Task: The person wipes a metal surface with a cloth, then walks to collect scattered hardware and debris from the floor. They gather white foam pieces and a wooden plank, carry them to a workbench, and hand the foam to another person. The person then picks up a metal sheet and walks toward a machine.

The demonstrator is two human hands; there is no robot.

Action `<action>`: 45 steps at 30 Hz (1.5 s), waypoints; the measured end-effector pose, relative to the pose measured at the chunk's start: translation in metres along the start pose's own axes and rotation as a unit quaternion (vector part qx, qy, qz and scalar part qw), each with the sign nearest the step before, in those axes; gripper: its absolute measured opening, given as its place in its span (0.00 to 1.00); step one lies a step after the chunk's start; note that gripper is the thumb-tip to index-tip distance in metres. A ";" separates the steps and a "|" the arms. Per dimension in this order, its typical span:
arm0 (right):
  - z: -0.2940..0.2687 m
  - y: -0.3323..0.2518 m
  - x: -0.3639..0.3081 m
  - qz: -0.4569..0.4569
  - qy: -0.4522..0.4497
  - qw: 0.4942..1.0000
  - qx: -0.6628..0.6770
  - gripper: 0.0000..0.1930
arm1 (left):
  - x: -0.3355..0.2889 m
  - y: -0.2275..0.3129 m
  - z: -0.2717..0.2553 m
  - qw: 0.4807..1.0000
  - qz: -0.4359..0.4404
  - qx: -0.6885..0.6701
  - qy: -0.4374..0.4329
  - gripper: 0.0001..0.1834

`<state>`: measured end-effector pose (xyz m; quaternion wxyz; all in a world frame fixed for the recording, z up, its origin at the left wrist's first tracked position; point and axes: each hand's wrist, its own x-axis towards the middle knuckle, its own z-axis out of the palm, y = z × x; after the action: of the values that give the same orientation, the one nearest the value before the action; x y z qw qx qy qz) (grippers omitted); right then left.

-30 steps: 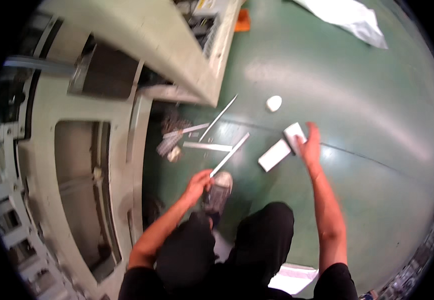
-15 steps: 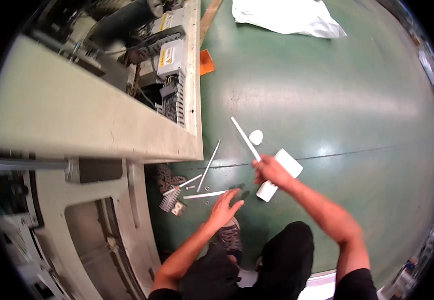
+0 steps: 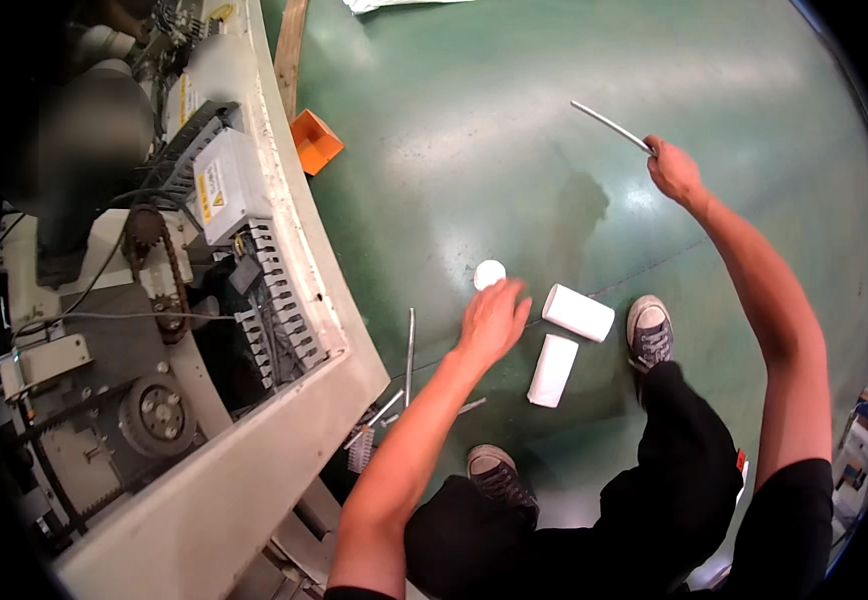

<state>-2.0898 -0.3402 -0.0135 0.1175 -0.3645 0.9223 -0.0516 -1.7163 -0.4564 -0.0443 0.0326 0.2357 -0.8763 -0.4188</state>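
My right hand (image 3: pixel 676 172) is held out far to the right, its fingers wrapped round one end of a thin metal rod (image 3: pixel 609 124). The rod points up and to the left, above the green floor. My left hand (image 3: pixel 494 322) is over the floor in the middle, with its fingers partly spread. Just beyond its fingertips is a small round white object (image 3: pixel 490 272); whether they touch it I cannot tell. To the right of that hand lie two white, roll-like pieces (image 3: pixel 579 312), one closer to my feet.
At left stands a beige machine frame (image 3: pixel 224 460) with exposed wiring and a pulley (image 3: pixel 161 412). Beside its corner lie another rod (image 3: pixel 410 355) and small metal parts, partly behind my left arm. An orange bin (image 3: pixel 314 142) and a wooden strip (image 3: pixel 290 55) are farther off.
My right hand has carried the rod up and to the right. My left hand has moved forward from the loose rods toward the round white object. The view has shifted, and my feet are apart.
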 end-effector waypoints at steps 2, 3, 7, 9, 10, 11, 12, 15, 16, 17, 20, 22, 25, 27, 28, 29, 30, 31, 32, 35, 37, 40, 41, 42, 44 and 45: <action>0.022 0.012 0.039 -0.033 -0.016 0.999 0.005 0.17 | 0.041 -0.006 0.007 0.997 -0.018 0.027 0.074 0.15; 0.031 0.012 0.060 -0.047 -0.024 0.999 -0.002 0.17 | 0.065 -0.009 0.008 0.993 -0.038 0.042 0.105 0.15; 0.061 -0.017 0.150 -0.110 -0.011 0.994 -0.011 0.20 | 0.143 -0.049 -0.029 0.949 -0.114 0.089 0.281 0.25; 0.074 -0.021 0.212 -0.136 0.031 0.990 -0.017 0.24 | 0.177 -0.076 -0.060 0.920 -0.175 0.073 0.343 0.33; 0.083 -0.025 0.239 -0.152 0.050 0.987 -0.016 0.26 | 0.193 -0.084 -0.078 0.904 -0.213 0.064 0.365 0.35; 0.095 -0.031 0.258 -0.119 0.069 0.990 -0.024 0.29 | 0.208 -0.096 -0.096 0.885 -0.251 0.056 0.388 0.37; 0.104 -0.043 0.272 -0.090 0.090 0.991 -0.028 0.31 | 0.220 -0.120 -0.112 0.861 -0.275 0.099 0.417 0.40; 0.130 -0.077 0.283 -0.041 0.160 0.986 -0.029 0.36 | 0.244 -0.184 -0.165 0.822 -0.342 0.130 0.436 0.39; 0.132 -0.086 0.282 -0.043 0.178 0.983 -0.014 0.36 | 0.245 -0.201 -0.177 0.821 -0.340 0.134 0.438 0.37; 0.135 -0.081 0.283 -0.041 0.182 0.982 -0.013 0.36 | 0.257 -0.202 -0.170 0.818 -0.354 0.118 0.438 0.34; 0.130 -0.072 0.285 -0.040 0.185 0.982 -0.020 0.34 | 0.267 -0.191 -0.135 0.826 -0.307 0.135 0.454 0.23; 0.128 -0.063 0.287 -0.028 0.183 0.982 -0.036 0.33 | 0.275 -0.151 -0.098 0.880 -0.278 0.093 0.374 0.20; 0.127 -0.064 0.288 -0.025 0.171 0.984 -0.049 0.32 | 0.278 -0.087 -0.065 0.947 -0.154 -0.096 0.266 0.24; 0.125 -0.063 0.289 -0.022 0.169 0.984 -0.048 0.32 | 0.270 -0.062 -0.081 0.964 -0.159 -0.100 0.188 0.19; 0.123 -0.063 0.292 -0.025 0.173 0.983 -0.047 0.31 | 0.260 -0.078 -0.090 0.976 -0.113 -0.030 0.184 0.16; 0.124 -0.065 0.290 -0.026 0.174 0.983 -0.046 0.31 | 0.248 -0.098 -0.093 0.952 -0.162 0.036 0.258 0.14; 0.124 -0.065 0.289 -0.028 0.175 0.983 -0.047 0.31 | 0.233 -0.119 -0.095 0.916 -0.208 0.100 0.329 0.11; 0.122 -0.068 0.288 -0.033 0.171 0.984 -0.041 0.31 | 0.214 -0.147 -0.099 0.886 -0.262 0.128 0.361 0.12; 0.120 -0.071 0.290 -0.038 0.171 0.984 -0.037 0.31 | 0.196 -0.177 -0.106 0.850 -0.314 0.155 0.394 0.12; 0.118 -0.076 0.290 -0.049 0.172 0.983 -0.029 0.30 | 0.147 -0.247 -0.124 0.743 -0.371 0.329 0.449 0.21; 0.121 -0.070 0.290 -0.052 0.180 0.982 -0.033 0.30 | 0.155 -0.250 -0.125 0.680 -0.405 0.408 0.455 0.26; 0.117 -0.072 0.291 -0.052 0.185 0.981 -0.026 0.30 | 0.131 -0.273 -0.132 0.638 -0.514 0.246 0.518 0.30; 0.116 -0.073 0.291 -0.054 0.178 0.982 -0.023 0.30 | 0.122 -0.281 -0.134 0.621 -0.525 0.285 0.507 0.34; 0.115 -0.075 0.289 -0.058 0.174 0.983 -0.020 0.30 | 0.110 -0.291 -0.136 0.600 -0.539 0.321 0.496 0.37; 0.114 -0.073 0.290 -0.055 0.174 0.983 -0.023 0.30 | 0.119 -0.287 -0.142 0.580 -0.596 0.327 0.448 0.40; 0.114 -0.076 0.289 -0.056 0.174 0.983 -0.018 0.30 | 0.122 -0.286 -0.146 0.571 -0.619 0.314 0.438 0.41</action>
<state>-2.2156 -0.5944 -0.1615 -0.0541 -0.4033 0.9075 -0.1040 -1.6769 -0.7686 -0.1812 0.0690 0.8710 -0.4715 0.1195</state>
